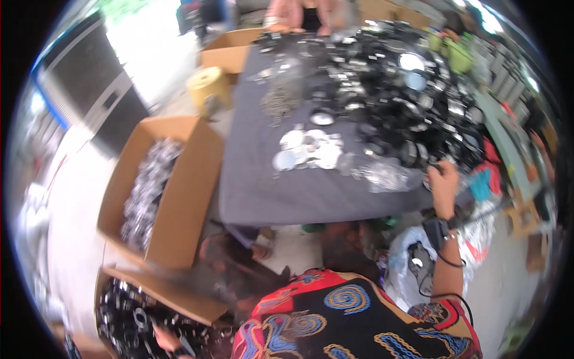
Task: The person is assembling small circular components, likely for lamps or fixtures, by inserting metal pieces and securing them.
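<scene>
**Small black rings, both hands busy**

Nearest you, your left hand (169, 340) is down in the lower cardboard box (179, 299), which is filled with black ring-shaped parts (128, 320). The fingers seem curled around something pale, but blur hides what it is, so I cannot tell how far the hand is closed.

Next up on your left stands a second open carton (185, 197), its floor covered with shiny silvery pieces (146, 191).

Your right hand (443, 182), a strap and cable at the wrist, reaches to the table's near right edge and is pinched on a small black ring (431, 169), just beside a crumpled clear plastic bag (385, 176). Judging by its look, that ring is light, rigid and smooth, so take it by the rim with fingertips; it could slip.

On the grey table cloth (287, 191) lie pale round discs (308, 149), then a heap of small metal bits (282, 99), and the large black pile of rings (406, 102) to the right. Farthest off, another person's hands (293, 15) rest at the table's end beside a yellow roll (208, 85).
</scene>
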### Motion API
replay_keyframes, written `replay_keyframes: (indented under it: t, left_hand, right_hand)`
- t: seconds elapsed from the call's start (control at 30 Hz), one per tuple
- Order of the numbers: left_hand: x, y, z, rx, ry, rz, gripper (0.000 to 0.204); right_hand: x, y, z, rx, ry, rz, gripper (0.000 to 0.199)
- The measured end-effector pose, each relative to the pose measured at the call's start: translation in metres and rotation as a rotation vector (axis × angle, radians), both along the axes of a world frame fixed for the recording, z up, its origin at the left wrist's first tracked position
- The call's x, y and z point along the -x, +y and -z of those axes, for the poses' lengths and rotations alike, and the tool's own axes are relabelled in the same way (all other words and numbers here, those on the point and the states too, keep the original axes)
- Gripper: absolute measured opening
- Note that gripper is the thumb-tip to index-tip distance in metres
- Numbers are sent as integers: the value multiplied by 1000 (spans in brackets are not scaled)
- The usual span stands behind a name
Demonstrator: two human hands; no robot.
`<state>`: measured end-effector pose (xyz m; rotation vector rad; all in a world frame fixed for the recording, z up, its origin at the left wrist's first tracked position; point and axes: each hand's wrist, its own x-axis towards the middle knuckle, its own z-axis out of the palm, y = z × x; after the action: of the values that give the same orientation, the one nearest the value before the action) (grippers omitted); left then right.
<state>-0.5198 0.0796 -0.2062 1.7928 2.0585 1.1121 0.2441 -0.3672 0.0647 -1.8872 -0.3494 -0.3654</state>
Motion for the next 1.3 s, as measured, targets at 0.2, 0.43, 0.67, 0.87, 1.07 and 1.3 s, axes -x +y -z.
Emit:
replay_keyframes:
  t: [0.2,0.43,0.67,0.87,1.07,1.3]
  left_hand:
    - [-178,-5,-202,9,-535,395,32]
    - [-340,-40,-284,188,-392,979,31]
    - [-430,-49,-307,494,-515,1264,34]
    - [-439,-44,-297,737,-627,1310,37]
    - [-448,-40,-260,793,-917,1250,33]
    - [-490,-74,-240,597,-1019,1352,60]
  right_hand:
    - [47,90,-21,-184,140,-383,10]
    - [104,188,-14,-165,151,-989,8]
    - [133,217,-39,373,-708,-991,33]
    - [131,221,-17,551,-735,-1090,33]
    - [137,221,8,322,-389,-1294,20]
    - [139,242,30,210,98,-1110,26]
